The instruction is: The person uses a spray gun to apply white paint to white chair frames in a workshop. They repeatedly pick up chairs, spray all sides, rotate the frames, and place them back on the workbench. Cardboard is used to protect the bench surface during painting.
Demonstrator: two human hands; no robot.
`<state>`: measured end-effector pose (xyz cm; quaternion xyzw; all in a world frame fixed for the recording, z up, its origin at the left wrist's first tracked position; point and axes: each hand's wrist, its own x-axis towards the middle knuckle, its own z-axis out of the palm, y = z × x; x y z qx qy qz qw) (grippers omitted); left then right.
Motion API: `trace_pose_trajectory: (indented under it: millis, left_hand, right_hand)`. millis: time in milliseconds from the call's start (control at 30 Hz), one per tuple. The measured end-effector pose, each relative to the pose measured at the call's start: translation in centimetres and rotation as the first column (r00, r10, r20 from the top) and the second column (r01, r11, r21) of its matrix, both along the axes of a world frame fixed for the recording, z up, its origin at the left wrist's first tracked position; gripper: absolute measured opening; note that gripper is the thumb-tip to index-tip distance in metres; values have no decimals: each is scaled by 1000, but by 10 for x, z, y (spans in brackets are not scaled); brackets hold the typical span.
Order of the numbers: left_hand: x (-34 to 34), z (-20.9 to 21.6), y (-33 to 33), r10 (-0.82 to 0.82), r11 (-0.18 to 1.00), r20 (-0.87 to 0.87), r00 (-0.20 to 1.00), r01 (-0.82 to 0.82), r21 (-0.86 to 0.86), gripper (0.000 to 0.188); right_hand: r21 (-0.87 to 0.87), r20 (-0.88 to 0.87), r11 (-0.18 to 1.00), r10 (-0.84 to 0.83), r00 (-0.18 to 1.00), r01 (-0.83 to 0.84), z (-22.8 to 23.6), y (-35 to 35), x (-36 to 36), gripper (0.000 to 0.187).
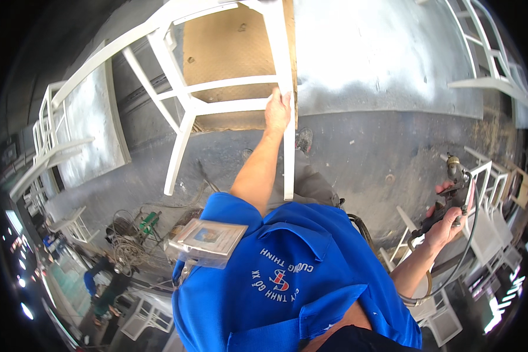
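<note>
My left hand (277,110) is closed round a leg of a white chair frame (232,107), where a cross rail meets it. The frame has no seat in it that I can see, and its legs point towards me. Out to the right, my right hand (443,230) is wrapped round a dark spray gun (452,196) with a brass-coloured knob on top. A thin dark hose (474,220) curves down from the gun past my forearm. The gun is held well away from the chair frame.
Brown cardboard (229,58) lies beneath the chair frame, beside a large grey sheet (387,70) dusted white. White chairs stand at left (47,141) and right (490,53). Tangled cables (123,240) lie on the floor near a green tool (149,223). Another person (102,287) bends at lower left.
</note>
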<state>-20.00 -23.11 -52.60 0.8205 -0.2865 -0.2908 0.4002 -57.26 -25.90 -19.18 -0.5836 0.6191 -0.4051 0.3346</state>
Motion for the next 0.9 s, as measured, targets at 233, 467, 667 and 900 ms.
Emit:
trace_pose_trajectory:
  millis: [233,467,667,900]
  left_hand:
    - [-31,-37,102,-2,982,-72,997,15,188,37]
    - [-7,-40,184,45,903,-12,999,-36,429,51]
    - [22,-33,213,162,899,-28,986,-136,417,36]
    - [58,-13,214,186,951,82,979,-200,237,32]
  right_hand:
    - [-87,98,990,118,988,-109,10,-9,1,94]
    - [-47,238,968,252,938,-248,4,-17,-12,72]
    - [52,335,989,114,935,-139,-3,0,-15,79]
    - [-41,299,996,83,951,-74,18,38,-2,78]
